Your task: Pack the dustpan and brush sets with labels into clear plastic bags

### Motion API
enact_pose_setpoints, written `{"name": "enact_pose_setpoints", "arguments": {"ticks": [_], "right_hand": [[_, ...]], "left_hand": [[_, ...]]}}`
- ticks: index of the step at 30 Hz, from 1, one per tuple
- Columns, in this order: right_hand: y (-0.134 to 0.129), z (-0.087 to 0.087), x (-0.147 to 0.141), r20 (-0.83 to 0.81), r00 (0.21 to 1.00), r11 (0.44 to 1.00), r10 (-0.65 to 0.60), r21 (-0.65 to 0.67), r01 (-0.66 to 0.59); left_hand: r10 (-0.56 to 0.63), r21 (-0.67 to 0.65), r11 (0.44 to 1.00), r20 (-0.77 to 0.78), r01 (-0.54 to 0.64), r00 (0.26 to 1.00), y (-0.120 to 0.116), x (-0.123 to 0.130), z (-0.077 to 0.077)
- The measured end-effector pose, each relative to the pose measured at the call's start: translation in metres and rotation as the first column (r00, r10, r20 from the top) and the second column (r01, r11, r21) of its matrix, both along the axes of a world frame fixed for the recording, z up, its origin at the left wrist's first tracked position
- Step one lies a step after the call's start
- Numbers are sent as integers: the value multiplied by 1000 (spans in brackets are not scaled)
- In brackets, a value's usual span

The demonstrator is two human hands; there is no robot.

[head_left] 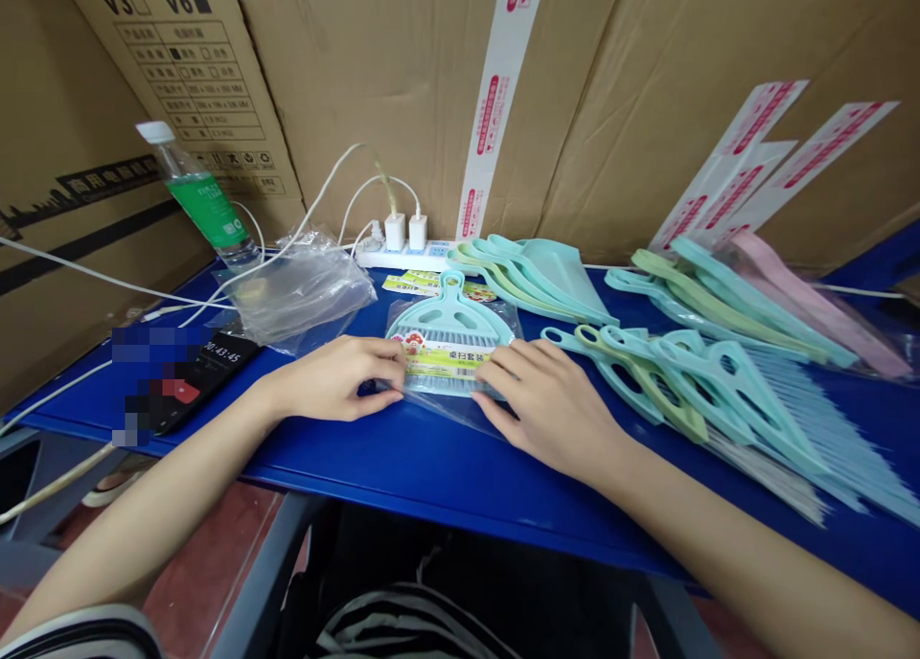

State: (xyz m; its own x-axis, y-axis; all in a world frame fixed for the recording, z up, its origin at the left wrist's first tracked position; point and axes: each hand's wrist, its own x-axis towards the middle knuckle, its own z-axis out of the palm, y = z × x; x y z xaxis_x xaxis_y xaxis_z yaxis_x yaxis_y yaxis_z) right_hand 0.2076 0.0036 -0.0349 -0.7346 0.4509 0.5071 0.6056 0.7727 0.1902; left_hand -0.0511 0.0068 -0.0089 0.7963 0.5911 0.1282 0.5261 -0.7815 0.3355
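A light-teal mini dustpan with a small brush [454, 312] lies flat on the blue table, inside a clear plastic bag [438, 402] with a yellow-green printed label card [438, 358] across it. At the left lower edge of this packed set, my left hand [349, 376] is closed, thumb and fingertips pinching the bag. My right hand [550, 400] grips the set's right side, its fingers over the label's end and the thumb low by the bag's edge. The fingertips cover part of the label.
Loose hand brushes [711, 391] and stacked dustpans [553, 271] lie to the right, with more dustpans [762, 300] behind. Clear bags [302, 290], a phone [208, 376] and a water bottle [205, 204] are leftward. A power strip [435, 254] with cables stands before cardboard boxes [402, 94].
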Motion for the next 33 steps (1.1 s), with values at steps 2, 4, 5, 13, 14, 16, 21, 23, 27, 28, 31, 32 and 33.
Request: {"name": "enact_pose_setpoints", "arguments": {"ticks": [2,4,5,13,14,16,21,23,27,28,31,32,33], "right_hand": [[0,-1,-2,-28,1000,1000,-10,-12,10],[0,-1,-3,-44,999,999,-23,-25,22],[0,-1,-3,-50,998,999,-30,-25,28],[-4,5,3,50,998,998,-45,-40,47],[-4,6,4,58,997,998,-42,-48,44],[-5,7,5,62,998,998,-27,-54,30],[-2,6,8,110,994,997,-7,-79,16],[-2,6,9,130,992,993,3,-121,13],[-3,9,11,125,992,971,11,-239,19],[-3,10,11,120,993,965,10,-261,22],[-4,11,11,104,994,951,18,-308,15],[-4,11,11,97,995,946,22,-323,11],[-5,11,11,90,996,941,25,-338,7]], "left_hand": [[3,0,1000,1,-3,1000,-1,0,0],[7,0,1000,1,-7,1000,-1,0,0],[10,0,1000,2,-10,1000,-1,1,1],[12,-7,1000,-8,-12,1000,-1,0,0],[10,-9,1000,-9,-10,1000,-1,0,0],[9,-15,1000,-12,-9,1000,-1,-1,0],[12,-7,1000,-15,-12,1000,-1,0,0],[6,-1,1000,-14,-6,1000,-1,0,1],[-3,5,1000,-22,3,1000,0,0,1],[-3,7,1000,-23,3,1000,0,0,1],[-2,8,1000,-26,2,1000,0,0,1],[-1,9,1000,-26,1,1000,0,0,1],[-1,8,1000,-26,1,1000,0,0,1]]}}
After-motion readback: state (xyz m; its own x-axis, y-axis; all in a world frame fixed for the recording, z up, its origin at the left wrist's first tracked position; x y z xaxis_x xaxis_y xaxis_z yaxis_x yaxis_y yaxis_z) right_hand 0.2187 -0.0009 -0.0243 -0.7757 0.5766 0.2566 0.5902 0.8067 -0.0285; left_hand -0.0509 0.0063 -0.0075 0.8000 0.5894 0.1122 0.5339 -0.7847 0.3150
